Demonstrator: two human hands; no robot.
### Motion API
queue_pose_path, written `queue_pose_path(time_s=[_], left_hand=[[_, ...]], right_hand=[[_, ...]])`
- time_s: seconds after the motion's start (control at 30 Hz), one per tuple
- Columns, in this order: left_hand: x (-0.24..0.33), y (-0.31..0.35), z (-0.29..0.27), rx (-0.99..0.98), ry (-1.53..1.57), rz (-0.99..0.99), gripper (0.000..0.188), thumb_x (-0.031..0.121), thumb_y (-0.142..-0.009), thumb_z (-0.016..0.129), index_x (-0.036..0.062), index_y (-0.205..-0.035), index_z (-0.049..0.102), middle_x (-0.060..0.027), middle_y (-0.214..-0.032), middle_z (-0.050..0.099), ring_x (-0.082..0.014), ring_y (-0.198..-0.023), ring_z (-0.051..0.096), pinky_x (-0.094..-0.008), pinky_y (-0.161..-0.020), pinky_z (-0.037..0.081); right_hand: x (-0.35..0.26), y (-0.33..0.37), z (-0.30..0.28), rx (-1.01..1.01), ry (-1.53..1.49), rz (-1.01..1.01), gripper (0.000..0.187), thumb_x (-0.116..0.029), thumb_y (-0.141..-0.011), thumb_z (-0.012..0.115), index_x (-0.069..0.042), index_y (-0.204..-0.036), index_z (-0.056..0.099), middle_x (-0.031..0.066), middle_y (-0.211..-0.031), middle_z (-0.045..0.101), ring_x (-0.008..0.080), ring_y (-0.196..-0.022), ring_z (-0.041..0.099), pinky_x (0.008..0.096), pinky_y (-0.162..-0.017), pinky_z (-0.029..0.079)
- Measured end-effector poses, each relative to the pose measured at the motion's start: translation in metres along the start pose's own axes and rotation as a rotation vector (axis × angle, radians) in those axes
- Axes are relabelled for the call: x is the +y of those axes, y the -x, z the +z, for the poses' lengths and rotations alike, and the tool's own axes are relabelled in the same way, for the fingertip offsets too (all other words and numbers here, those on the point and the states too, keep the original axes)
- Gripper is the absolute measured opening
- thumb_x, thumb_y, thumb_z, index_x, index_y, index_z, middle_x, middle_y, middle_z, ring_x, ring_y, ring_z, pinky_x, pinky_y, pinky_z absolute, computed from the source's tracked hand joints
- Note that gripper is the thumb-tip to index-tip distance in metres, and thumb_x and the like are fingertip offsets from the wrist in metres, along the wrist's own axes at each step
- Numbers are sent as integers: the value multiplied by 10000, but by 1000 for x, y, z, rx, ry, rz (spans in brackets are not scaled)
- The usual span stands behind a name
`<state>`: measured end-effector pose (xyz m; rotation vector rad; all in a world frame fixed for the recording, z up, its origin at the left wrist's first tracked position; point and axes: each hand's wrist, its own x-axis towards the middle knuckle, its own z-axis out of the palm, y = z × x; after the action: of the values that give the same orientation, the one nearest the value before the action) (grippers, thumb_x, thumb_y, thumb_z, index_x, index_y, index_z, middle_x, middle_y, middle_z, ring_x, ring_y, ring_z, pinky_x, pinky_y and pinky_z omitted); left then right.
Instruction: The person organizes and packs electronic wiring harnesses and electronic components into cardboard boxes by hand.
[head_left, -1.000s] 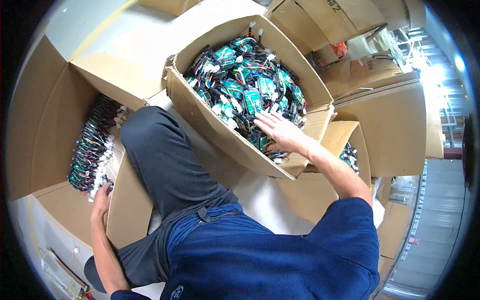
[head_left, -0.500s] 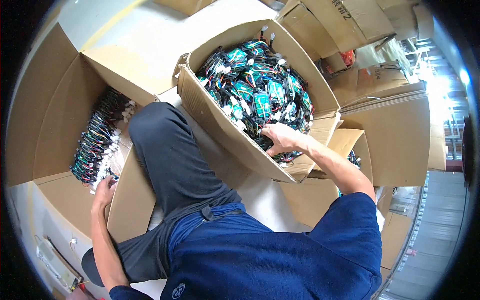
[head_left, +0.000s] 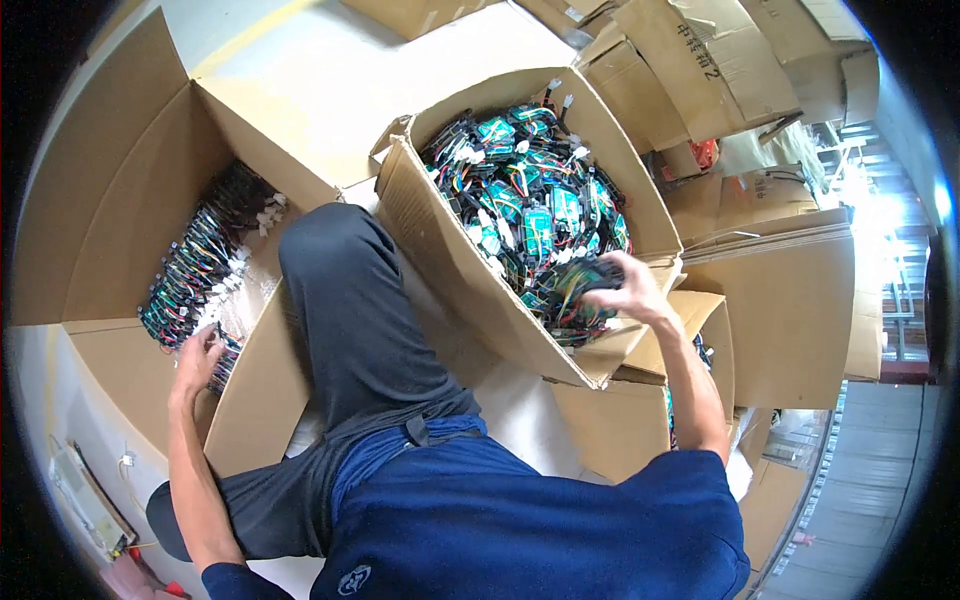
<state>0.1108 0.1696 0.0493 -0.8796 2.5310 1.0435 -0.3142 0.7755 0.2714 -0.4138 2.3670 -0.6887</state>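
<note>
My right hand (head_left: pixel 640 290) is at the near right side of an open carton (head_left: pixel 450 240). Its fingers curl round a wired circuit board (head_left: pixel 588 282), smeared by motion. Below lies a jumbled heap of green circuit boards (head_left: pixel 538 230) with black, coloured and white-plugged leads. To the left, my left hand (head_left: pixel 198 360) reaches into a second carton (head_left: pixel 262 385). Its bent fingers are closed at the white plugs of a packed row of wired boards (head_left: pixel 190 280); what they grip, if anything, is hidden.
My bent knee (head_left: pixel 335 260) rises between the two cartons. More cardboard boxes (head_left: pixel 760 300) crowd the right side, and a smaller open box (head_left: pixel 700 320) there holds similar parts. A pale flat device (head_left: pixel 90 500) lies on the floor at lower left.
My right hand has moved right and slightly down, pulling a wired board from the heap. My left hand has shifted slightly left and up along the row. The whole view has shifted a little.
</note>
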Motion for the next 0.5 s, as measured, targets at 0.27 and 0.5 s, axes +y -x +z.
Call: queue_pose_path(time_s=[0.27,0.5], left_hand=[[214,22,-74,541,445,369,326,171,-1053,628,-21,-1315,660,-107,-1131,748,-160,-1006,673,-315,-911,537],[398,53,34,-878,1985,515,984,801,-955,353,44,-1584,343,-155,-1584,439,-299,-1451,422,-496,-1154,398]], right_hand=[[-58,29,-84,927,-515,-590,485,-226,-881,857,-21,-1247,614,45,-1135,688,129,-1001,619,318,-942,501],[-188,20,43,824,371,-1471,497,-156,-730,861,-50,-1165,646,116,-1114,653,279,-1019,654,429,-983,520]])
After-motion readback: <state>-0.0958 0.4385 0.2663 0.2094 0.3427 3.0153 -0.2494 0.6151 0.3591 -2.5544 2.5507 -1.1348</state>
